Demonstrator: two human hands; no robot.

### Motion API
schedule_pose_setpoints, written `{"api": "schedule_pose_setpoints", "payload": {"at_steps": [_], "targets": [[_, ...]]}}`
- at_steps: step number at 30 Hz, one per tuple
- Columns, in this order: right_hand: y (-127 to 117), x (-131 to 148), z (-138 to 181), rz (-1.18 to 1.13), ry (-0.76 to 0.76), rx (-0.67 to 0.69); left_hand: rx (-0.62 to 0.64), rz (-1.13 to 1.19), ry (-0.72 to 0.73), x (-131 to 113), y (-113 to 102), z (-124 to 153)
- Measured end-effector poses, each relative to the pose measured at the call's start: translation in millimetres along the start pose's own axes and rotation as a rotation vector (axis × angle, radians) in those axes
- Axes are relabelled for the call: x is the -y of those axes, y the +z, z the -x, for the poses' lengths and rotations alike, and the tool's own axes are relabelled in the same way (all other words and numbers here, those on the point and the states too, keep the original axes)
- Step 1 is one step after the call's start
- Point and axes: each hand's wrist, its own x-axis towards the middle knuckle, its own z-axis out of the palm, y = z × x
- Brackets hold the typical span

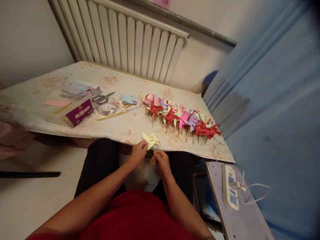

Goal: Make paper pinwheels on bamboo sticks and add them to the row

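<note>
A pale yellow paper pinwheel (150, 140) with a small shiny pin at its centre is held over the table's front edge. My left hand (139, 152) pinches one of its paper blades between closed fingers. Just below the pinwheel, my right hand (161, 159) grips its thin wooden stick, most of which is hidden by the fingers. Beyond my right hand, several finished pinwheels (183, 118) in red, pink, purple and yellow lie in rows on the tablecloth (117, 131).
Scissors (103, 97) rest across a clear round dish (107, 109) of small metal pins. Nearby are wooden sticks (112, 116), stacked paper pieces (128, 101) and a clear plastic box (79, 111) with a purple label. A power strip (230, 188) lies on a small stand at right.
</note>
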Motion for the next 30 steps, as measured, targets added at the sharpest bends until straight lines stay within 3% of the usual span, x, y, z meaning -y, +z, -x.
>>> {"api": "schedule_pose_setpoints", "payload": {"at_steps": [9,17,25,30], "targets": [[0.3,2.0,0.4,0.019,0.006,0.005,0.058,0.262,-0.258,-7.5,12.7,0.9],[1.7,1.8,1.3,0.013,0.003,0.014,0.003,0.275,-0.221,5.6,18.1,-3.3],[3.1,3.7,1.2,0.022,0.018,0.026,0.109,0.414,-0.287,-5.3,19.4,1.5],[3.8,3.3,1.7,0.014,0.019,0.036,0.095,0.425,-0.310,-12.7,22.1,1.7]]}}
